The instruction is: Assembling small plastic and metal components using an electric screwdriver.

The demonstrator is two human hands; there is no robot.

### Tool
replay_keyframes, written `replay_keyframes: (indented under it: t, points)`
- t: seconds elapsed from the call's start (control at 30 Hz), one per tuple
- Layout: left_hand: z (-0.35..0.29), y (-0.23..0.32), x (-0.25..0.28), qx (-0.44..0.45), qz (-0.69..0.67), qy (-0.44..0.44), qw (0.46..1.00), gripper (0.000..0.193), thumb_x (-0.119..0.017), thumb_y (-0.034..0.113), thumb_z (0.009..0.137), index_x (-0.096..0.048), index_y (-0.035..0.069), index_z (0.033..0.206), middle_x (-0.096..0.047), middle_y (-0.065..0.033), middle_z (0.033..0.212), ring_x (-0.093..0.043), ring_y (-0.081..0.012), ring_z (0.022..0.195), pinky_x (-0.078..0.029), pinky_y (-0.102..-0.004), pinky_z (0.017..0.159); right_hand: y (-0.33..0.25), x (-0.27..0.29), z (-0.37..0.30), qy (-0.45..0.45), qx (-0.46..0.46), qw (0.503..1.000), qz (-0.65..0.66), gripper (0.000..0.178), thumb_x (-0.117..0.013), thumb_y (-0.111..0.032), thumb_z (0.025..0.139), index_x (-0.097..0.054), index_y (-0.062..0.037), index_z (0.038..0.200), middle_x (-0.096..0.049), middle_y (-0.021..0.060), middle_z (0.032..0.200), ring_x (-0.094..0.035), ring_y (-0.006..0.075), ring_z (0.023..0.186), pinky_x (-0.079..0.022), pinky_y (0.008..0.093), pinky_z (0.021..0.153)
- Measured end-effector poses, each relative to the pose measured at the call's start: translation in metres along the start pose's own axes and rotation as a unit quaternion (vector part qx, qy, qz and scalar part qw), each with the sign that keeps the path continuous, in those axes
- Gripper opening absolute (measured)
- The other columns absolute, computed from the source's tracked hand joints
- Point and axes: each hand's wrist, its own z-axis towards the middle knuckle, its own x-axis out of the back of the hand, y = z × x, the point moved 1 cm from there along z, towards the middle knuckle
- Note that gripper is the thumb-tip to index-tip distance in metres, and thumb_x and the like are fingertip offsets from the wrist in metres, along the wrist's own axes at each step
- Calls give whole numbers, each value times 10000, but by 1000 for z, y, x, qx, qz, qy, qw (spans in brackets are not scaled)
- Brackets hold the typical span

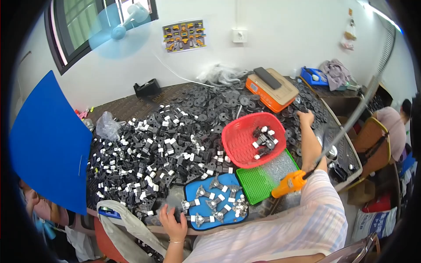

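Note:
My left hand point(174, 224) is at the table's front edge, beside the blue tray point(188, 190). Its fingers are spread and slightly bent, near dark parts I cannot make out clearly. Several black, three-armed pieces with white ends point(215, 201) lie in that tray, next to a small heap of shiny metal parts point(240, 206). Stretched far out to the right, my right hand point(306, 117) is among black round discs point(319, 115) beside an orange box point(267, 100). Its fingers are drawn together; a dark thing at their tips is too small to name.
A red basket point(228, 142) holds a few black-and-white pieces. Below it sits a green tray point(254, 186) of small clear bits. An orange power driver point(288, 184) hangs close to my right arm. Black-and-white parts point(149, 153) are heaped across the left, near a blue panel point(50, 144).

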Motion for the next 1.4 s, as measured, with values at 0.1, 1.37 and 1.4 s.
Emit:
replay_keyframes:
  t: [0.1,1.37,1.4]
  points:
    - [0,-1,0,-13,-4,14,1000,321,-616,152,775,-521,-20,1029,-432,-220,1247,-388,-418,1132,-311,-498,953,-6,-2,-12,-60,-81,971,215,361,-770,-124,510,-641,-52,840,-653,58,784,-601,202,666,-488,334,650]
    - [-7,120,21,120,-861,-162,466,715,-627,240,839,-206,191,1415,-369,-62,1359,-349,-282,1282,-339,-423,1029,-268,152,-428,-671,206,591,398,448,-794,-106,502,-615,-68,911,-530,130,1178,-550,165,970,-428,300,844]
    - [-5,109,27,158,-859,-137,467,663,-600,204,856,-223,166,1400,-373,-75,1348,-359,-290,1273,-339,-426,1029,-271,127,-450,-691,118,593,396,438,-772,-50,541,-619,-46,951,-588,81,1079,-566,132,913,-456,273,802]
